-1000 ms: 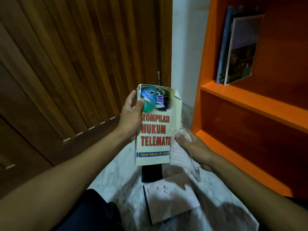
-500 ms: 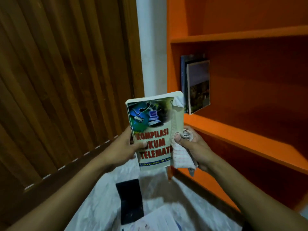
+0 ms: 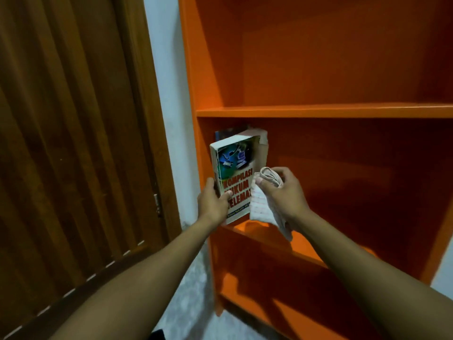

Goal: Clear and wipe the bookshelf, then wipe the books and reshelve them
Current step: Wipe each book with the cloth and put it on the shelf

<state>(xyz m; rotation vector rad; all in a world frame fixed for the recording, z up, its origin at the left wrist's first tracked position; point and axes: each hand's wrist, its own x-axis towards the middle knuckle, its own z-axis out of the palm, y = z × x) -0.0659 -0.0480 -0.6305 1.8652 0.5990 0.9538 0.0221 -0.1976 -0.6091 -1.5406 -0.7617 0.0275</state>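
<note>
The left hand (image 3: pixel 212 201) is gripping the lower spine edge of a paperback book (image 3: pixel 236 177), thumb lying across its front cover, and is holding it upright at the left end of the middle shelf (image 3: pixel 306 244) of the orange bookshelf (image 3: pixel 318 111). The right hand (image 3: pixel 282 192) is clutching a bunched checked cloth (image 3: pixel 262 207) against the book's right edge. Behind the paperback, other books (image 3: pixel 226 133) are standing on the shelf. A wooden slatted door (image 3: pixel 73 143) is standing to the left.

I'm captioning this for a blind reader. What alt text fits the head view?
A left hand holds a paperback book upright at the left end of an orange bookshelf, in front of books already shelved. The right hand grips a bunched checked cloth beside it; a wooden door stands left.
</note>
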